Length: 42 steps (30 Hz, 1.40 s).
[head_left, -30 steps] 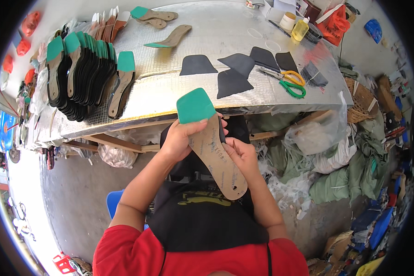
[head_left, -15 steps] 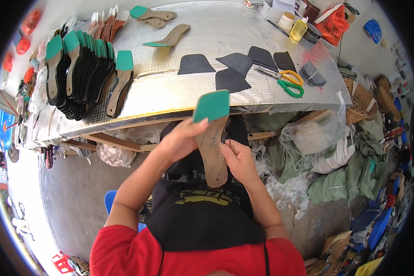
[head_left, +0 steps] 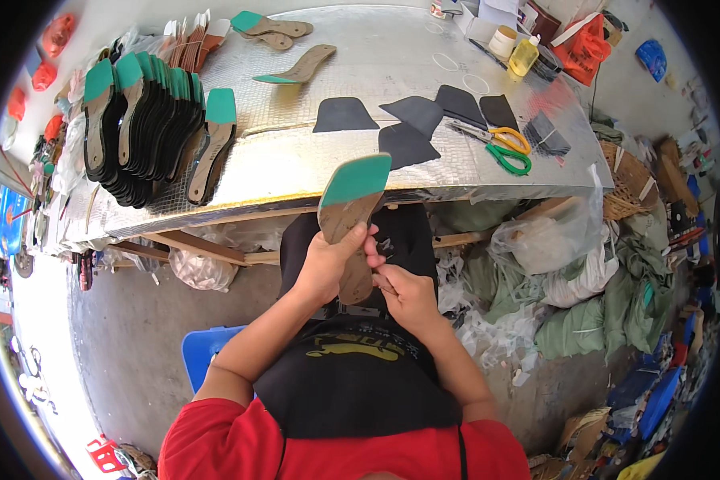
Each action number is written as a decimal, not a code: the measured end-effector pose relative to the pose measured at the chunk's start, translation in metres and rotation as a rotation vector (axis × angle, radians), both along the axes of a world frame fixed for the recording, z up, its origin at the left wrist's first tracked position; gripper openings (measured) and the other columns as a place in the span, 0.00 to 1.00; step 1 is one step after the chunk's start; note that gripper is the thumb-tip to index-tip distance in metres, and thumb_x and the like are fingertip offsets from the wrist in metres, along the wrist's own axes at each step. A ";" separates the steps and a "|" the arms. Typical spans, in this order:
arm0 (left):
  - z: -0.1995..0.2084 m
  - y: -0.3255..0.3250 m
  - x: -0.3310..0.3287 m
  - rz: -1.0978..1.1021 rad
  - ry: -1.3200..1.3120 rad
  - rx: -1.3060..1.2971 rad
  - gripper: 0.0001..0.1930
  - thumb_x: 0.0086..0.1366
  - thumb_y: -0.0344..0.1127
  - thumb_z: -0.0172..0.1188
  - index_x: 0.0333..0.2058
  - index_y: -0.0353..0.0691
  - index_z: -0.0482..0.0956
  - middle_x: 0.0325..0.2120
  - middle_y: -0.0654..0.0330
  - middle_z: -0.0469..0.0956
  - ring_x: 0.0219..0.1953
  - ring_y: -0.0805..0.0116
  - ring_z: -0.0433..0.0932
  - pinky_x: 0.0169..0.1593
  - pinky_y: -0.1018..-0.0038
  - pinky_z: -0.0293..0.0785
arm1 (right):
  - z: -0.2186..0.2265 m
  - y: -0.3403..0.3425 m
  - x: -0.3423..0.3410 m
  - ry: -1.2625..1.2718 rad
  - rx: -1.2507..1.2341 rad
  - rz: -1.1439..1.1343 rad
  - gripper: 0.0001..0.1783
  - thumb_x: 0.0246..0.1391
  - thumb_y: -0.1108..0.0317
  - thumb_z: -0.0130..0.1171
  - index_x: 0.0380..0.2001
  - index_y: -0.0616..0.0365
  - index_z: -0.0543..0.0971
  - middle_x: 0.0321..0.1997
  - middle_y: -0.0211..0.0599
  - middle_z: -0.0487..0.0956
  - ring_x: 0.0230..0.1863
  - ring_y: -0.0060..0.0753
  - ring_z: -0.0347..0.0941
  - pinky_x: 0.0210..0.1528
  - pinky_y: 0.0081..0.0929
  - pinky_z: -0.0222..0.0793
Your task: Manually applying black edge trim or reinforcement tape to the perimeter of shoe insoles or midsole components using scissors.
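Over my lap I hold up an insole board [head_left: 350, 210], brown with a green end uppermost. My left hand [head_left: 328, 262] is closed around its middle, thumb across the face. Beside its lower edge, my right hand [head_left: 410, 298] is closed, fingertips near those of my left hand. Whatever the right fingers pinch is too small to make out. On the table, a stack of similar insole boards [head_left: 160, 112] stands on edge at the left, with a single insole board [head_left: 213, 148] next to it. Several black trapezoid pieces [head_left: 346, 115] lie beyond my hands.
Scissors [head_left: 504, 146] with yellow and green handles lie on the silver-covered table [head_left: 280, 172]. Loose insole boards [head_left: 300, 66] rest farther back. A yellow bottle [head_left: 523, 56] and a jar [head_left: 502, 40] stand at the back right. Under the table are plastic bags [head_left: 540, 240] and a blue stool [head_left: 204, 352].
My left hand has slid from near the green end down to the middle of the insole board. The board has shifted slightly left and turned; my right hand has moved a little lower.
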<state>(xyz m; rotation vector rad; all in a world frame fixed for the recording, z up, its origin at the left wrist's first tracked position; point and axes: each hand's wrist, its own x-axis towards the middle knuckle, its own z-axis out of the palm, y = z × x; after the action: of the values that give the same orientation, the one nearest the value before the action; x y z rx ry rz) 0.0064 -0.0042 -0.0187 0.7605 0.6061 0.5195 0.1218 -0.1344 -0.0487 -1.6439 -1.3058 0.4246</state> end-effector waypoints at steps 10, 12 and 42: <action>0.011 -0.017 -0.002 -0.288 0.007 -0.182 0.08 0.66 0.33 0.58 0.35 0.33 0.75 0.21 0.61 0.73 0.22 0.69 0.74 0.33 0.67 0.79 | 0.030 0.036 0.030 0.518 0.060 0.022 0.13 0.65 0.66 0.51 0.42 0.66 0.78 0.29 0.36 0.81 0.31 0.18 0.75 0.35 0.20 0.71; 0.011 -0.017 -0.004 -0.283 -0.003 -0.168 0.08 0.67 0.33 0.57 0.36 0.32 0.75 0.22 0.59 0.74 0.24 0.68 0.76 0.34 0.64 0.80 | 0.029 0.038 0.025 0.498 -0.014 0.036 0.13 0.66 0.66 0.50 0.40 0.66 0.77 0.27 0.35 0.80 0.28 0.17 0.74 0.32 0.20 0.70; 0.068 0.051 -0.008 0.020 0.100 -0.057 0.11 0.72 0.36 0.46 0.39 0.32 0.70 0.23 0.64 0.67 0.23 0.72 0.66 0.33 0.69 0.71 | 0.028 0.006 -0.035 -0.528 0.044 0.029 0.13 0.51 0.69 0.60 0.41 0.56 0.76 0.22 0.30 0.72 0.17 0.29 0.74 0.19 0.25 0.67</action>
<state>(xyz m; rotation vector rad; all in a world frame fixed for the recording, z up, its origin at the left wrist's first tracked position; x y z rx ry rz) -0.0014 0.0467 0.0489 0.7300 0.7192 0.4821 0.0864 -0.1283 -0.0205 -1.7675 -1.7083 -0.0337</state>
